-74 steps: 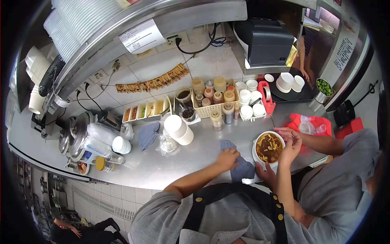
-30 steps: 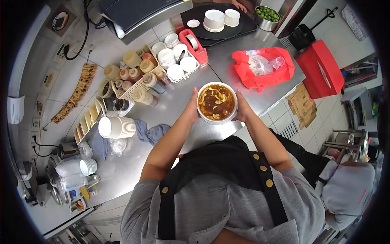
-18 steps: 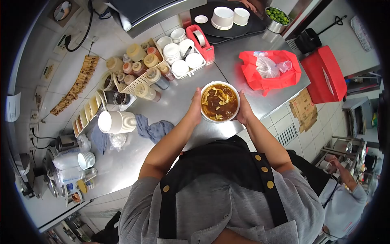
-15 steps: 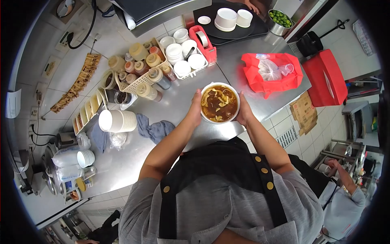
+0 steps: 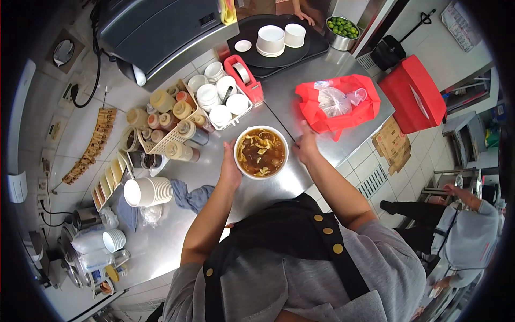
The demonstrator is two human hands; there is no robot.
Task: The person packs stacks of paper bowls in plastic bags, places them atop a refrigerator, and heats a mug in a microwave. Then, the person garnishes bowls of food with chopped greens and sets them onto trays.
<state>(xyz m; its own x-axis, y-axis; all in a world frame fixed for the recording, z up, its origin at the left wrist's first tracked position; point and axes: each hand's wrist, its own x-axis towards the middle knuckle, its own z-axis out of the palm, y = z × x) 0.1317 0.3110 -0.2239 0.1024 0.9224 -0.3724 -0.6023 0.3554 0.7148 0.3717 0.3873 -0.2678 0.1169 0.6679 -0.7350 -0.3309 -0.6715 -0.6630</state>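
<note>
The surface (image 5: 153, 257) is of grey metal and it goes along a wall (image 5: 126, 99) with pale tiles. On this wall there are sockets (image 5: 66, 95) and black cables (image 5: 97, 67). The light makes bright white reflections on the metal. The floor (image 5: 399, 185) is also tiled in a pale colour, with a long grate (image 5: 373, 181) in it. At the right stands a metal rack (image 5: 450, 172). Another wall (image 5: 421, 48), plain and whitish, carries a paper sheet (image 5: 461, 24).

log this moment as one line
left hand: open at side of bowl | right hand: empty, apart from bowl, near red bag | soup: brown with yellow pieces
</note>
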